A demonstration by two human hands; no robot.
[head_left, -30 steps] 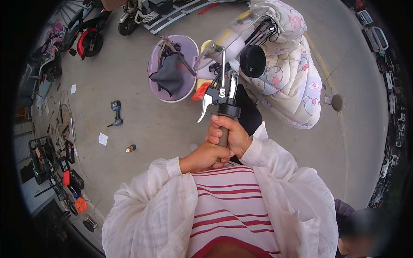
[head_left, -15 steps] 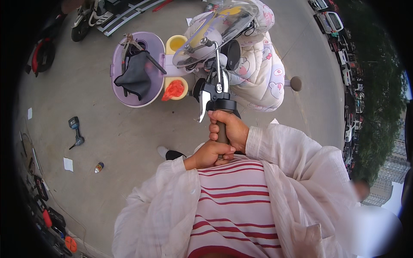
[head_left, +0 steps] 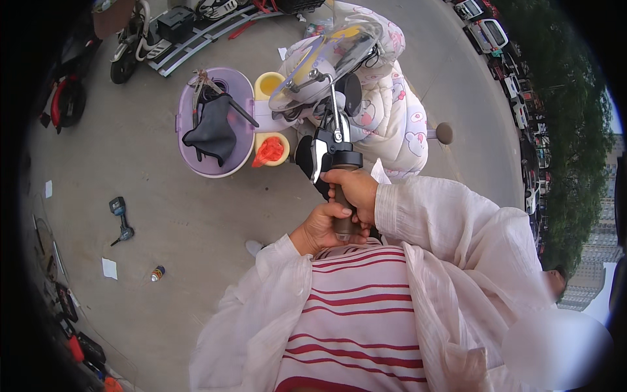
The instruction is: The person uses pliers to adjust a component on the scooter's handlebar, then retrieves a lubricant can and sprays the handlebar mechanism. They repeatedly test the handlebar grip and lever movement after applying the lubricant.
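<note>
A brown handlebar grip (head_left: 344,227) on a scooter points toward my body. My right hand (head_left: 356,193) is wrapped round its upper part from the right, just below the black control housing (head_left: 343,159). My left hand (head_left: 320,227) holds the lower part from the left, its fingers passing underneath and its thumb against the side. The grip's end shows above the left fingers. A silver brake lever (head_left: 319,161) runs along the left of the housing, its tip near the right hand. The stem of a mirror rises beyond, below a clear windshield (head_left: 326,62).
A padded cartoon-print cover (head_left: 392,130) drapes the scooter. To the left stands a lilac basin (head_left: 186,147) holding tools and a dark cloth, with yellow cups (head_left: 282,159) beside it. A cordless power tool (head_left: 121,219) and a small can (head_left: 157,273) are on the ground.
My left hand has shifted its hold: its thumb has come off the top of the grip to the left side, uncovering the grip's end. The whole view has shifted slightly.
</note>
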